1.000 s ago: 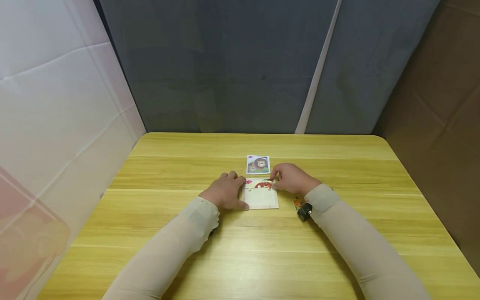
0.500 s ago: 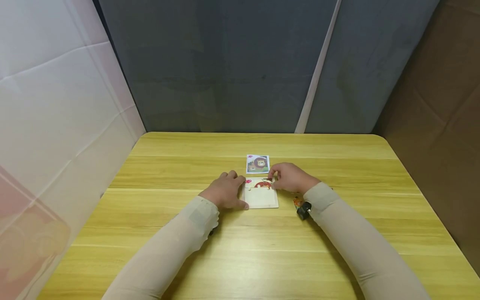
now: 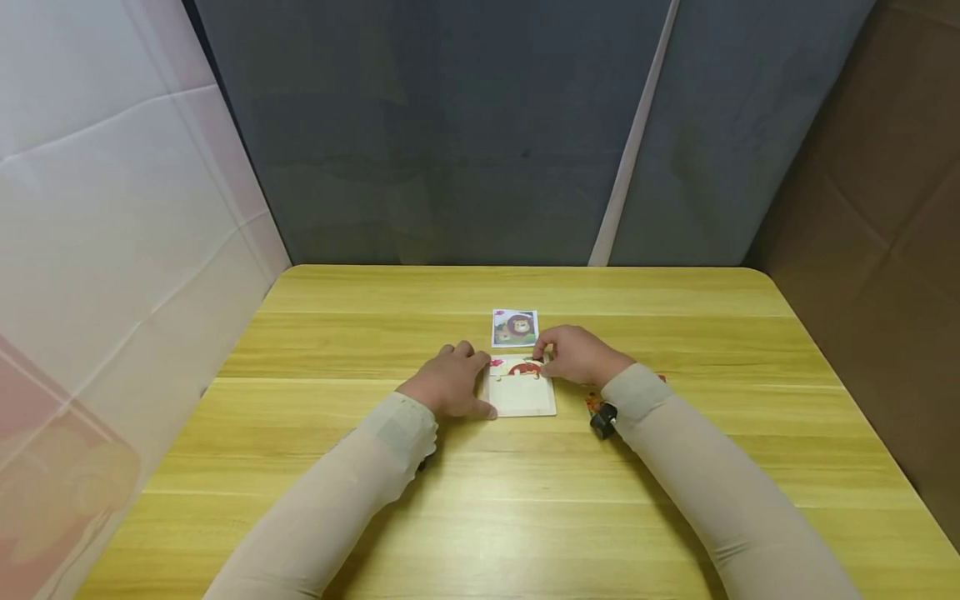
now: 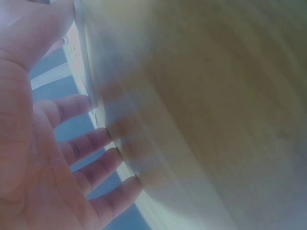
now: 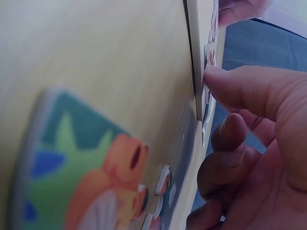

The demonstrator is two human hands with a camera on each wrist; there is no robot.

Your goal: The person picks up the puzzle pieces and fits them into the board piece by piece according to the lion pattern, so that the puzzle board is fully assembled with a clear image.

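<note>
The puzzle board (image 3: 520, 397) lies flat on the surface (image 3: 480, 467) between both hands: the left hand (image 3: 448, 385), fingers spread, rests against its left edge, while the right hand (image 3: 576, 356) pinches a puzzle piece (image 3: 537, 364) at its far right corner.

Table (image 3: 675, 467): board (image 3: 520, 398), card (image 3: 515, 327), maybe pcs (image 3: 595, 404).

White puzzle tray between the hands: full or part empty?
Part empty. The white wooden puzzle tray has coloured pieces only along its far edge; the rest shows bare white board.
</note>
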